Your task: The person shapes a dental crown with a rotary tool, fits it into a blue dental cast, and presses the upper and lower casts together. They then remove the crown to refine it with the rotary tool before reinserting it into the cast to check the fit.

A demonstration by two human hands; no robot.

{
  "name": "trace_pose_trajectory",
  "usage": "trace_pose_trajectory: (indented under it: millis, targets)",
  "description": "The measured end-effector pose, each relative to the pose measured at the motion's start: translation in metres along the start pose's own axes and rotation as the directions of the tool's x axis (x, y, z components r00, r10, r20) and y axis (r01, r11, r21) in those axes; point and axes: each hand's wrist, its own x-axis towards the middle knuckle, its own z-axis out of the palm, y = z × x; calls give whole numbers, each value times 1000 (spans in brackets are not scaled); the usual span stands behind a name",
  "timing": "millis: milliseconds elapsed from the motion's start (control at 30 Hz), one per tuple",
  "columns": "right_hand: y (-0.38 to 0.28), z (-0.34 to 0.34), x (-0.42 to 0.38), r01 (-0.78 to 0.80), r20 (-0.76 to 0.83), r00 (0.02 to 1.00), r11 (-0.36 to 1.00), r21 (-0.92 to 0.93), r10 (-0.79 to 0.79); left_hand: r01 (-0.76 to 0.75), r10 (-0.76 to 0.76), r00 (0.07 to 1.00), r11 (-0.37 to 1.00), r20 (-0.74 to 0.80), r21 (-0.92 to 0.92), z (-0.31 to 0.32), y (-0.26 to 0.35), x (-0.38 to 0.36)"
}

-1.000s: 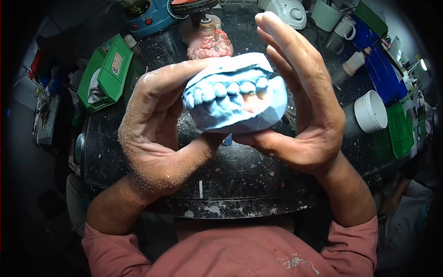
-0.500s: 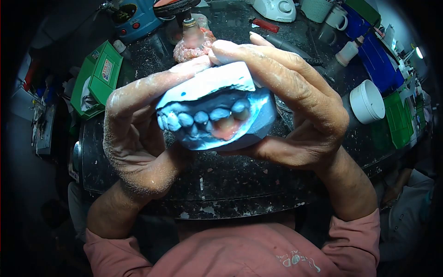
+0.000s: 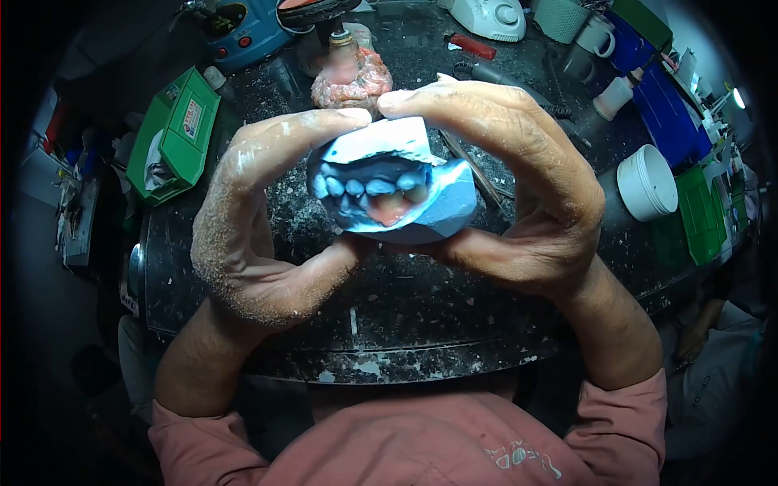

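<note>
Between both hands is a blue-white plaster dental model (image 3: 373,186), upper and lower halves set together with the tooth rows facing me. On its lower half sits a partial denture (image 3: 391,209) with pink gum and yellowish teeth. My left hand (image 3: 251,211) is curled round the left side, index finger on top and thumb underneath. My right hand (image 3: 535,178) grips the right side the same way, fingers above and thumb below. Pale dust coats both hands. The model is held in the air over the bench.
Behind the model, a stand with a pink crusted base (image 3: 352,77) rises from the dusty black bench (image 3: 421,324). A green bin (image 3: 190,134) stands left, a blue machine (image 3: 243,36) back left. A white tub (image 3: 646,182) and dropper bottle (image 3: 616,95) are right. Another person's arm (image 3: 697,332) shows far right.
The dental model has moved away from the camera and looks smaller, its upper half turned slightly. Both hands keep their hold on it, and the left wrist has shifted a little.
</note>
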Motion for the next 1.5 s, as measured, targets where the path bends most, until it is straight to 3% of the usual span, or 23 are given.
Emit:
trace_pose_trajectory:
  millis: [67,200,233,267,300,333,367,400,433,467,533,600,633,667,767,800,867,933,967,1200,1367,1500]
  targets:
    - [-2,-1,1,2,5,1000,999,-33,-2,-116,118,993,980,1,161,0,0,1]
    - [-2,5,1,19,-21,1000,998,-61,-20,-164,155,986,943,56,288,-3,1,2]
    - [0,7,2,57,-67,996,998,-39,-60,-120,121,991,993,-54,18,5,-7,-2]
    - [-1,9,3,-17,-148,988,993,114,34,-96,58,987,962,-150,-256,13,-13,-6]
    - [-4,4,6,-26,-61,998,999,19,27,-28,25,994,999,-109,-26,8,-7,-3]
    - [-7,-5,8,-28,22,999,997,-75,29,-23,21,994,1000,-106,-17,8,-6,-4]
    - [-7,-9,7,9,79,997,993,-121,0,36,-45,993,996,-109,-87,10,-5,-4]
    - [-12,-5,7,-10,41,999,987,-162,17,93,-111,988,983,-107,-158,13,-6,-4]
    - [-8,-6,7,41,41,999,984,-173,-34,89,-138,983,936,-122,-340,19,-10,-5]
    - [-5,-6,6,90,43,996,979,-183,-84,70,-234,951,796,-200,-601,37,-7,-2]
    - [-3,-4,6,129,13,991,967,-218,-130,321,-446,895,675,-21,-665,29,2,-1]
    - [-5,-6,8,245,29,968,924,-293,-248,156,-222,968,896,-114,-416,26,-1,-2]
    - [-24,-5,13,126,91,991,927,-355,-100,20,-59,989,964,-139,-267,24,-7,-4]
    - [-31,-6,14,121,86,992,928,-351,-97,-2,-15,996,982,-91,-188,18,-6,-2]
    - [-34,-4,8,75,88,995,901,-428,-41,-9,-1,999,974,-43,-227,15,-1,1]
    - [-47,-10,15,15,193,978,894,-448,80,-35,32,999,948,-13,-317,13,-3,2]
    - [-53,-6,15,-38,154,982,918,-396,107,-48,59,998,914,17,-403,18,-9,4]
    - [-50,-7,14,-8,161,984,919,-394,78,-223,9,942,765,-336,-604,39,-20,11]
    - [-48,-7,13,25,172,984,918,-396,48,-322,187,924,851,-333,-416,35,-28,14]
    - [-59,3,13,-69,90,990,918,-390,112,-211,135,968,897,-212,-389,25,-23,11]
    - [-61,3,11,-96,49,991,919,-382,124,-184,7,956,794,-294,-579,37,-25,8]
    - [-59,4,11,-63,56,994,920,-388,92,-248,99,944,842,-315,-479,38,-26,11]
